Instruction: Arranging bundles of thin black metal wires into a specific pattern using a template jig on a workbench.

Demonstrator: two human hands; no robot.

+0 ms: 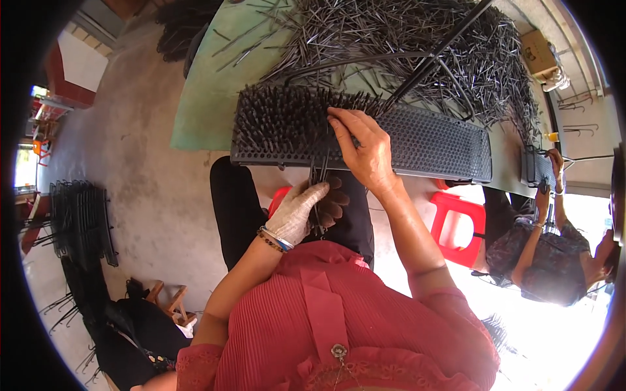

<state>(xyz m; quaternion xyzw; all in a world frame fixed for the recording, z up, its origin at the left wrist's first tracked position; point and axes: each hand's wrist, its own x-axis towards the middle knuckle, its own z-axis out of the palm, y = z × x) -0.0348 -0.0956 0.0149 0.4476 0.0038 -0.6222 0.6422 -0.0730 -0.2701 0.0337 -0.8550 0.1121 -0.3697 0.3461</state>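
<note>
While the left hand, in a pale knit work glove, is clenched around a small bundle of thin dark metal pins held just below the near edge of the board, the bare right hand lies on top of the long black perforated plastic board, fingers curled down onto the holes; whether a pin is pinched between them I cannot tell.

The board runs crosswise in front of both hands, its long axis left to right. Left of the right hand, the holes are packed with upright pins; right of it, the grid of holes is bare. The right hand sits just at the boundary between the filled and the bare part, so it is the nearer hand to the open holes, while the bundle in the gloved hand stands just below it, its pins pointing up toward the board's edge.

Beyond the right hand, a large loose heap of the same dark pins covers the green tabletop, with a few long black rods lying across it. Far to the right of the hands, another person works at a similar board, beside a red plastic stool.
</note>
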